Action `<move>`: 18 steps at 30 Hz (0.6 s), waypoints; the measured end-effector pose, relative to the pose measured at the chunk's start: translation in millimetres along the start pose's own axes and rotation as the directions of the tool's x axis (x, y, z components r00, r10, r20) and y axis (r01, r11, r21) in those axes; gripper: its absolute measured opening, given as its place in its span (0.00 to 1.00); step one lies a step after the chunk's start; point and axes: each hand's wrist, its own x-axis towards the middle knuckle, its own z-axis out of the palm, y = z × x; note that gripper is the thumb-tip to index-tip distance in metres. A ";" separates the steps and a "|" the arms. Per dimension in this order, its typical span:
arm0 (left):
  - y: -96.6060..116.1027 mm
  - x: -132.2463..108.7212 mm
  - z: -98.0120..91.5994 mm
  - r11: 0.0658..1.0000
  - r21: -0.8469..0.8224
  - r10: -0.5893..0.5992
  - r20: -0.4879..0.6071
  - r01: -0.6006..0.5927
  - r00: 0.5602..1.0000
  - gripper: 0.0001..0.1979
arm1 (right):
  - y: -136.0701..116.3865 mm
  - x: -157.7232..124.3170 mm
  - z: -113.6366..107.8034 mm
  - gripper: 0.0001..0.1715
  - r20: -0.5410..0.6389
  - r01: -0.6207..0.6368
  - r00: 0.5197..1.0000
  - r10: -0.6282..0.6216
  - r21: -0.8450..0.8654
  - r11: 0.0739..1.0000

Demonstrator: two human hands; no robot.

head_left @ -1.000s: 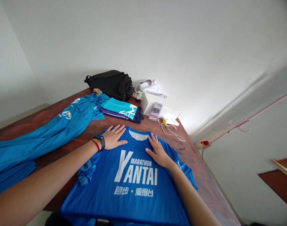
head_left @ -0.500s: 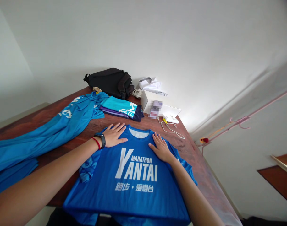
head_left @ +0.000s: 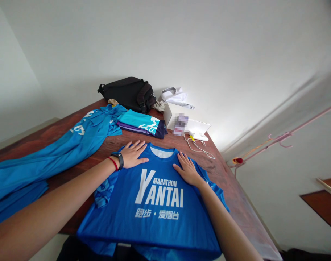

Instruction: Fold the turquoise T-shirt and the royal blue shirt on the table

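Head view: blue YANTAI marathon T-shirt [head_left: 160, 203] lying flat on the table [head_left: 222, 174], collar away from you.

Your left grip [head_left: 132, 154] and right grip [head_left: 188, 170] are spread, palms down on the shoulders, pinching nothing. The shirt shows no fold across its body. A folded stack [head_left: 140, 123] lies beyond it; a loose blue garment heap [head_left: 45, 166] lies left, unfolded.

White walls [head_left: 209, 54] rise behind a reddish-brown wooden table [head_left: 225, 177], a pink cord [head_left: 279, 139] strung at right.
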 end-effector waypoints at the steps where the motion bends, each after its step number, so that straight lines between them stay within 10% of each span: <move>1: 0.1 -0.1 -0.2 1.000 0.000 0.001 0.000 -0.001 1.000 0.42 | 0.2 0.0 0.2 0.49 0.000 0.001 1.000 -0.001 0.001 1.000; 18: 0.3 -0.3 -1.6 1.000 -0.011 0.008 0.013 -0.008 1.000 0.42 | -0.1 0.3 -0.8 0.47 0.006 0.003 1.000 -0.003 0.001 1.000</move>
